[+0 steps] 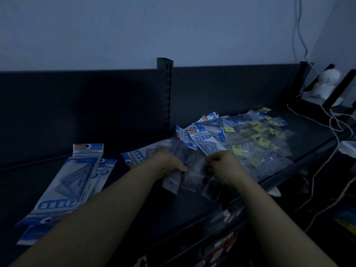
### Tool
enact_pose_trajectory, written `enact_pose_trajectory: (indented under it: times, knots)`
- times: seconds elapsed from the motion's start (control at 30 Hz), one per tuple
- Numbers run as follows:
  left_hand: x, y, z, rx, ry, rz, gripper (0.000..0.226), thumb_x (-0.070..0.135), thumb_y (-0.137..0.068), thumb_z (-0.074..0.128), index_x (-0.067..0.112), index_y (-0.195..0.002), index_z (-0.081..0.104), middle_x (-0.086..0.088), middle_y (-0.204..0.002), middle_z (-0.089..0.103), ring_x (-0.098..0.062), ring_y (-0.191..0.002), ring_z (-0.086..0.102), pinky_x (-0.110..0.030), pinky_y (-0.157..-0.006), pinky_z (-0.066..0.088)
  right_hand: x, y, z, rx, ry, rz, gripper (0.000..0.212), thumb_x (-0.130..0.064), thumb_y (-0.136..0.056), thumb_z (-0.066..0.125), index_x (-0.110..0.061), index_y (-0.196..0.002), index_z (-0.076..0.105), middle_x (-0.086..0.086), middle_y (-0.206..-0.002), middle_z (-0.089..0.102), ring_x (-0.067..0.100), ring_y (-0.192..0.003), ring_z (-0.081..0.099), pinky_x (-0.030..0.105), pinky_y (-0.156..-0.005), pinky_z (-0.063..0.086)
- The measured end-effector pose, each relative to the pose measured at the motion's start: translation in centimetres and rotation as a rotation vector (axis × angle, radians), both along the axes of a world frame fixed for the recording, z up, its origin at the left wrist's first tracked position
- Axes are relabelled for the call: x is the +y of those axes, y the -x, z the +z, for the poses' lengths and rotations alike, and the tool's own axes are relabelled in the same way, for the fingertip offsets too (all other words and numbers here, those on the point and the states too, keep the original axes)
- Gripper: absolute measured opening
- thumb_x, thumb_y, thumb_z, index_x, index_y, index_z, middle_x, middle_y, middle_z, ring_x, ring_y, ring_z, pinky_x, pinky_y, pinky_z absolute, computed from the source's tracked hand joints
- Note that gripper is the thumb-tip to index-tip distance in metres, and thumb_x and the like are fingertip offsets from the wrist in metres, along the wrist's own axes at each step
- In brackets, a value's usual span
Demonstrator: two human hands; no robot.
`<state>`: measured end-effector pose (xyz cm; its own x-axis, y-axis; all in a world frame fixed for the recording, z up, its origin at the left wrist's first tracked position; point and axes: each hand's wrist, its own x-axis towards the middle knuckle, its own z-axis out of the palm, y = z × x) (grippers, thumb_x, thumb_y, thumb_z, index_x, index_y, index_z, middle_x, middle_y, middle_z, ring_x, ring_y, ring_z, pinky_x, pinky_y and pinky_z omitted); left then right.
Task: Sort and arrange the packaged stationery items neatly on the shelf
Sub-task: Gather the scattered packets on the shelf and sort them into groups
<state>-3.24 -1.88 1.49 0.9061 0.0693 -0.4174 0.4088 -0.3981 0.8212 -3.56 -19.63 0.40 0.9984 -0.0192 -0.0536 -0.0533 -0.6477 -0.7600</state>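
At frame centre, the left hand (169,162) and right hand (224,164) curl their fingers round a bundle of clear packets (189,181) above the shelf (312,132). I'd square the edges first, then lay them apart from the blue-header stack (73,180) at lower left and the mixed pile (250,139) at right.

Blue-white packets (204,135), yellow-tagged clear packets (258,139), black shelf (134,201).

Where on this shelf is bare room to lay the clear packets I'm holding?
Bare shelf lies left of the blue-and-white stack, up to the back panel. Another patch lies between your forearms, near the front edge. A narrow strip runs right of the mixed heap, beside the cables. Crowded: from the left hand and right hand to that heap.
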Motion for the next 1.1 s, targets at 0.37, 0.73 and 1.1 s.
enact_pose_trajectory:
  times: [0.37,0.73,1.1]
  knots:
    - [-0.9,-1.2,-0.1,-0.086,0.127,0.026,0.090,0.026,-0.040,0.090,-0.001,-0.119,0.058,-0.015,-0.114,0.065,-0.032,-0.104,0.064,-0.039,-0.090,0.054,1.9,-1.4,0.8,0.244,-0.361,-0.196,0.008,0.003,-0.080,0.064,0.004,-0.074,0.059,0.019,-0.060,0.060,0.023,-0.043,0.061,0.032,-0.055,0.058]
    - [1.4,-0.8,-0.2,0.033,0.165,-0.011,0.052,-0.005,-0.066,0.078,0.001,-0.116,0.062,-0.020,-0.103,0.070,-0.036,-0.094,0.068,-0.050,-0.082,0.056,2.8,-1.9,1.1,0.279,-0.328,-0.210,0.016,-0.008,-0.083,0.068,0.004,-0.075,0.060,0.017,-0.060,0.059,0.022,-0.044,0.054,0.028,-0.048,0.050]
    - [5.9,3.8,0.3,-0.034,0.037,-0.060,0.052,0.029,-0.071,0.083,0.006,-0.113,0.061,-0.012,-0.106,0.067,-0.027,-0.092,0.066,-0.036,-0.077,0.057,7.0,2.4,1.1,0.365,-0.509,-0.052,0.005,-0.001,-0.085,0.064,-0.002,-0.082,0.061,0.011,-0.063,0.059,0.017,-0.052,0.056,0.025,-0.052,0.052]
